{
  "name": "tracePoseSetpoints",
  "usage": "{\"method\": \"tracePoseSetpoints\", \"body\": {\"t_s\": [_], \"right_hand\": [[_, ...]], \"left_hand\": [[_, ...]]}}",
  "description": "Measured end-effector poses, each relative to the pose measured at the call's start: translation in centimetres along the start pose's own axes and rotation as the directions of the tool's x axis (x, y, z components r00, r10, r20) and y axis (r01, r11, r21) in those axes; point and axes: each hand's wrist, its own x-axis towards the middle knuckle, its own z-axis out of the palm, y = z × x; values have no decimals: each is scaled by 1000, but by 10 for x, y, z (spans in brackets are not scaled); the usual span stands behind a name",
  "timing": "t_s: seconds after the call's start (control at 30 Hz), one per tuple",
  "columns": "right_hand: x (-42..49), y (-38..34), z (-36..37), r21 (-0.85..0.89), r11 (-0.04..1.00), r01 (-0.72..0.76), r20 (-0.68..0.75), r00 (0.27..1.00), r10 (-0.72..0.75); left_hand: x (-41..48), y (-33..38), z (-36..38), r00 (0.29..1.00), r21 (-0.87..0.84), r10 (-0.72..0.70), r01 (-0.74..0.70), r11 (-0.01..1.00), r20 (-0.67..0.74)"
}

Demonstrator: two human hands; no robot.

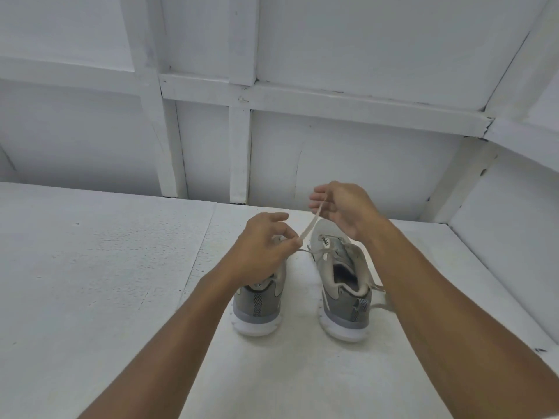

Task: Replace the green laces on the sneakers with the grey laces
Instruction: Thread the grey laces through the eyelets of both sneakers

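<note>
Two grey sneakers with white soles stand side by side, heels toward me: the left sneaker point(260, 306) and the right sneaker point(344, 294). A pale grey lace point(311, 223) runs taut between my hands above them. My left hand point(263, 249) pinches its lower part over the left sneaker, hiding that shoe's front. My right hand point(341, 210) holds the lace's upper end, raised beyond the right sneaker. Another stretch of lace runs from my left hand to the right sneaker's eyelets. Loose lace ends point(381, 303) trail beside its right side. No green lace is visible.
The sneakers rest on a white painted table point(106, 282). A white panelled wall point(211, 140) with battens rises behind it, and a white side wall point(508, 243) closes in at the right.
</note>
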Motion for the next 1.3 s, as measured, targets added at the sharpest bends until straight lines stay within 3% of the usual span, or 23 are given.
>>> {"method": "tracePoseSetpoints", "body": {"t_s": [0.07,0.13,0.27,0.47,0.63,0.8,0.93,1.13,1.3], "right_hand": [[-2,-2,4,30,999,37,56,998,-39],[-6,0,11,-58,996,69,125,990,-62],[-13,7,31,-229,954,195,193,969,-152],[-30,7,58,-273,906,324,319,919,-233],[-32,6,58,-227,924,307,333,916,-222],[-28,13,51,-406,902,148,219,974,-61],[-30,15,46,-520,846,117,235,972,10],[-25,20,53,-444,872,206,185,973,-136],[-22,35,52,-598,739,312,170,950,-264]], "left_hand": [[-5,-6,3,996,-35,-29,26,999,-81],[-11,-14,3,972,-130,-110,84,988,-210],[-19,-35,1,870,-178,-274,218,960,-410],[-18,-20,10,948,-311,-213,133,941,-238],[-9,-14,16,908,-354,-236,106,929,-345],[-6,-21,17,885,-369,-248,94,924,-394],[-6,-22,22,890,-354,-262,124,927,-374],[-7,-26,20,885,-308,-279,165,937,-373],[-12,-53,10,786,-251,-431,353,901,-444]]}}
